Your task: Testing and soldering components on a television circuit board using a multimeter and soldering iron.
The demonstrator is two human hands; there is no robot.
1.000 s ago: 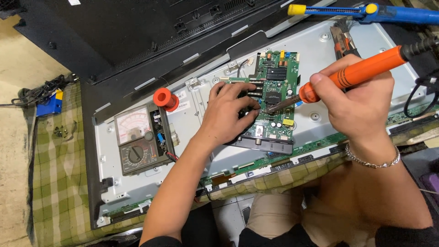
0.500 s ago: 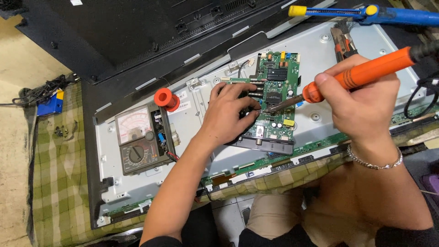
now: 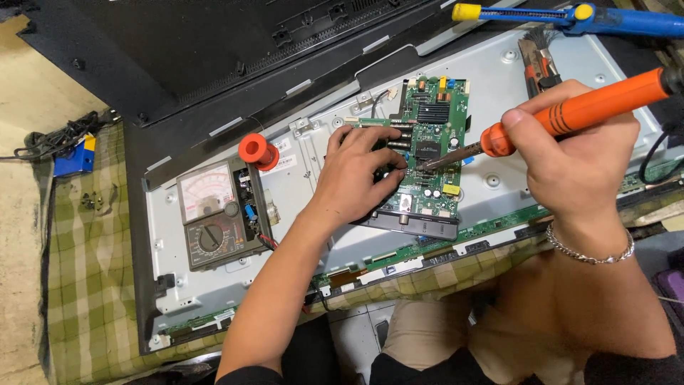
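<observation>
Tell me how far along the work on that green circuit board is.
Done: the black back cover is off and lies above the metal chassis; the analog multimeter sits on it. In hand: the right hand holds the orange soldering iron, tip on the green circuit board, which the left hand steadies. Left: the cover is not yet back on.

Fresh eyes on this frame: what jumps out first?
The orange-handled soldering iron in the right hand, its metal tip down on the green circuit board at centre. The left hand rests on that board's left edge. Further left, a grey analogue multimeter with a round dial lies on the pale metal chassis, with an orange spool just above it.
</observation>
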